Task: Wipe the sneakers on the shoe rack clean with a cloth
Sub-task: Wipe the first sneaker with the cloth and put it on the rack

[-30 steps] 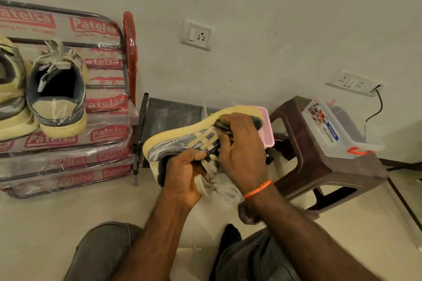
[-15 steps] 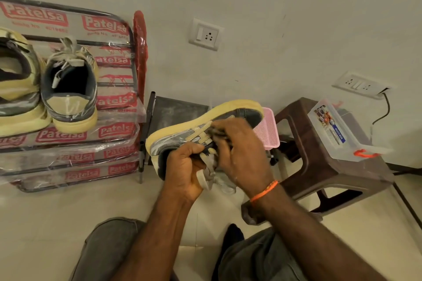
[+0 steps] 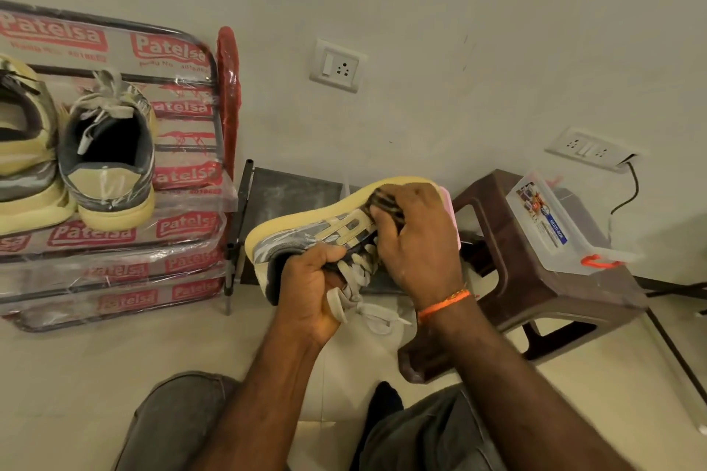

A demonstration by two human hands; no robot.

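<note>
A grey sneaker with a pale yellow sole [image 3: 306,226] lies on its side in front of me, sole turned up and away. My left hand [image 3: 310,287] grips its collar and tongue near the heel. My right hand [image 3: 417,245] presses a dark striped cloth [image 3: 384,203] against the shoe's side near the toe. White laces hang loose below the hands. Two more sneakers of the same kind [image 3: 109,161] stand heel-out on the shoe rack [image 3: 183,229] at the left.
The rack is wrapped in plastic printed with red labels. A dark flat panel [image 3: 290,187] leans on the wall behind the held shoe. A brown plastic stool [image 3: 535,279] at the right carries a clear lidded box [image 3: 554,226]. My knees are at the bottom edge.
My right hand slid the cloth along the shoe's side, first toward the middle, then back toward the toe. The left hand kept its grip; the view shifted slightly.
</note>
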